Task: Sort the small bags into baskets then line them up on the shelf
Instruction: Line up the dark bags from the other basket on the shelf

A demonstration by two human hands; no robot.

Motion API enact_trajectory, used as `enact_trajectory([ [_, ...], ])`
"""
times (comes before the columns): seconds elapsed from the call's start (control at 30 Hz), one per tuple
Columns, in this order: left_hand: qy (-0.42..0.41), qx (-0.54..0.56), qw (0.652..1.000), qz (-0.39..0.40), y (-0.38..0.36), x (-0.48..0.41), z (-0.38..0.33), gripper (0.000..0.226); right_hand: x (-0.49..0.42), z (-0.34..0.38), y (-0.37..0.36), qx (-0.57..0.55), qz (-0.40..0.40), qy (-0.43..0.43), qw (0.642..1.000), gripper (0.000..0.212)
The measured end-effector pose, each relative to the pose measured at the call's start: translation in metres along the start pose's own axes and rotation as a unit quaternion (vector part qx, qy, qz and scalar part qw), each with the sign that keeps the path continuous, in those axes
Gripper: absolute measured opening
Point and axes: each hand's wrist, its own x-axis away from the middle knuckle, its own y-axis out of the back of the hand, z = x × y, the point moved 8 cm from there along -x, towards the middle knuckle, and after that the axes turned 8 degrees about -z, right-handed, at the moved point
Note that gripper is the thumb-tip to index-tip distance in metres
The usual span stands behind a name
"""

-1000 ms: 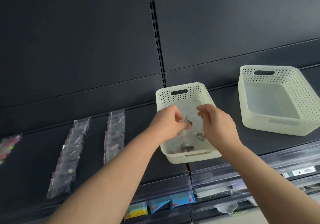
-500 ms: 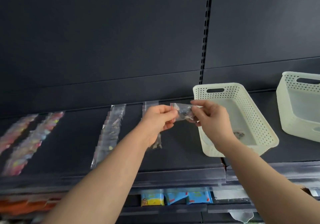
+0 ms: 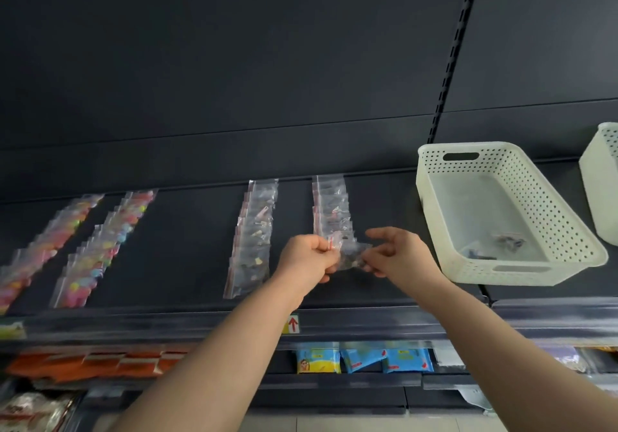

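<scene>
The left hand [image 3: 309, 257] and right hand [image 3: 398, 257] are each pinching one end of a clear, crinkly zip bag [image 3: 349, 254] over the dark flat shelf [image 3: 187, 247], left of the perforated white plastic basket [image 3: 535, 204].

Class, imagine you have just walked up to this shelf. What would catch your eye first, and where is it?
At the centre, the left hand and right hand pinch a small clear plastic bag between them above the dark shelf. To the right stands a white perforated plastic basket with a few small items inside. At the far left lie rows of clear bags with bright multicoloured contents.
</scene>
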Motion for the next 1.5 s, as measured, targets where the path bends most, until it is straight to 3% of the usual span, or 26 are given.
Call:
enact_trajectory([
  [0.23, -0.070, -0.242, 0.965, -0.071, 0.012, -0.009, 0.016, 0.021, 0.001, -0.001, -0.016, 0.098, -0.053, 0.032, 0.993, 0.047],
  [0.47, -0.084, -0.280, 0.952, -0.087, 0.013, -0.014, 0.013, 0.031, 0.001, -0.002, -0.020, 0.128, -0.097, 0.035, 0.986, 0.044],
  [0.63, -0.088, -0.242, 0.961, -0.100, 0.018, -0.013, 0.006, 0.039, 0.004, 0.010, -0.013, 0.178, -0.122, 0.085, 0.973, 0.041],
  [0.7, -0.112, -0.228, 0.962, -0.099, 0.017, -0.010, -0.007, 0.032, 0.006, 0.024, 0.000, 0.212, -0.147, 0.137, 0.956, 0.034],
  [0.8, -0.153, -0.209, 0.963, -0.072, 0.005, -0.004, -0.035, 0.017, 0.009, 0.048, 0.028, 0.300, -0.207, 0.239, 0.900, 0.023],
  [0.87, -0.179, -0.192, 0.963, -0.057, -0.008, 0.000, -0.055, 0.012, 0.008, 0.052, 0.052, 0.342, -0.237, 0.256, 0.872, 0.024],
  [1.0, -0.219, -0.166, 0.961, -0.023, -0.048, 0.014, -0.091, 0.008, 0.003, 0.029, 0.109, 0.398, -0.252, 0.201, 0.859, 0.032],
  [1.27, -0.297, -0.218, 0.929, 0.030, -0.134, 0.036, -0.151, 0.012, 0.003, -0.019, 0.201, 0.437, -0.253, 0.114, 0.856, 0.034],
  [1.5, -0.292, -0.327, 0.893, 0.098, -0.217, 0.027, -0.164, 0.019, -0.010, -0.046, 0.220, 0.340, -0.246, 0.115, 0.900, 0.045],
])
